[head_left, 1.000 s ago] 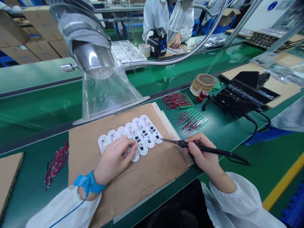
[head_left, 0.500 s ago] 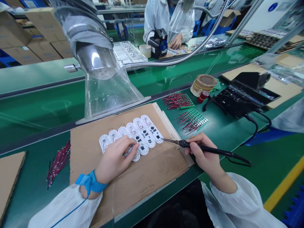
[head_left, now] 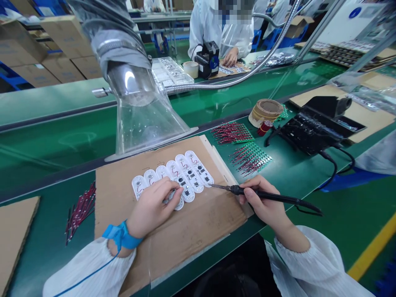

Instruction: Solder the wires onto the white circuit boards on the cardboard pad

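My right hand [head_left: 262,202] grips a soldering iron [head_left: 275,197] like a pen. Its tip points left and meets, or nearly meets, the lower end of the rightmost white circuit board [head_left: 200,169]. Several such rounded boards lie side by side on a cardboard sheet [head_left: 198,222], with small black parts and thin red wires on them. Over the left boards rests my left hand [head_left: 157,202], thumb and forefinger brought together; whatever they pinch is hidden. A blue wrist strap [head_left: 122,236] with a cord circles the left wrist.
A clear fume hood [head_left: 145,123] stands behind the cardboard. Red-black wires [head_left: 81,210] lie left; green boards with wires [head_left: 250,159], a tape roll [head_left: 266,111] and a black device [head_left: 312,128] are at right. Across the line, a co-worker's hand [head_left: 231,57] works on boards.
The soldering iron's tip has shifted slightly left and down along the rightmost board's end. My left hand keeps its place over the boards, while the whole view has shifted a little.
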The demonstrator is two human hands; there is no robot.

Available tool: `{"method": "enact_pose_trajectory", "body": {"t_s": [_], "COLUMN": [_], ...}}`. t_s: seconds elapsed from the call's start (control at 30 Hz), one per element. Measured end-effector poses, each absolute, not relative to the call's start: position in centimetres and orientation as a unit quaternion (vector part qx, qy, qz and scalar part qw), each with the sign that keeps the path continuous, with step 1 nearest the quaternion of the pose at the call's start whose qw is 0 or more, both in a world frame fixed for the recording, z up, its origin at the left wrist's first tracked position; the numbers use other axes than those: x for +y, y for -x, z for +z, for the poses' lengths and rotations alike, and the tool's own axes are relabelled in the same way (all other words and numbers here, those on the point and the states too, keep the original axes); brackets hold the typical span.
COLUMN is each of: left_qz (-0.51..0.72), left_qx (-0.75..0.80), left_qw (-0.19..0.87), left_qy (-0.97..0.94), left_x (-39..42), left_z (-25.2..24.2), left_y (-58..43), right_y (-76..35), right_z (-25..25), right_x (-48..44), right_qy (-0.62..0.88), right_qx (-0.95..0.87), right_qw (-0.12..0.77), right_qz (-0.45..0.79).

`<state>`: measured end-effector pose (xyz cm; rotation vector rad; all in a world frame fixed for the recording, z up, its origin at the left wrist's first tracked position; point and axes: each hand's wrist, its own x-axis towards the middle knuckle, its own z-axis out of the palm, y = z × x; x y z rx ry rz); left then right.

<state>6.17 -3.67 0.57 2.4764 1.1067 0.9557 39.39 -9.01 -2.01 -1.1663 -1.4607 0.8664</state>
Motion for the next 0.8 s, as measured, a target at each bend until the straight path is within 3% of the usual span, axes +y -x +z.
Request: {"method": "enact_pose_trajectory", "body": {"t_s": [0.27, 0.8], "left_qz": [0.368, 0.366], "left_qx": [0.412, 0.402], "left_qw": [0.103, 0.109], "left_qy": [-0.828, -0.832], "left_x": [-3.6, -3.5], "left_z": [1.0, 1.0], "left_y": [-6.2, -6.2], "right_y": [-36.4, -36.3], "right_z": [-1.0, -2.6], "right_x": [-9.3, -9.1], "right_qy": [0.498, 0.515], "right_qx": [-0.525, -0.577], "right_qw": [0.598, 0.540], "right_qz": [0.344, 0.331]}}
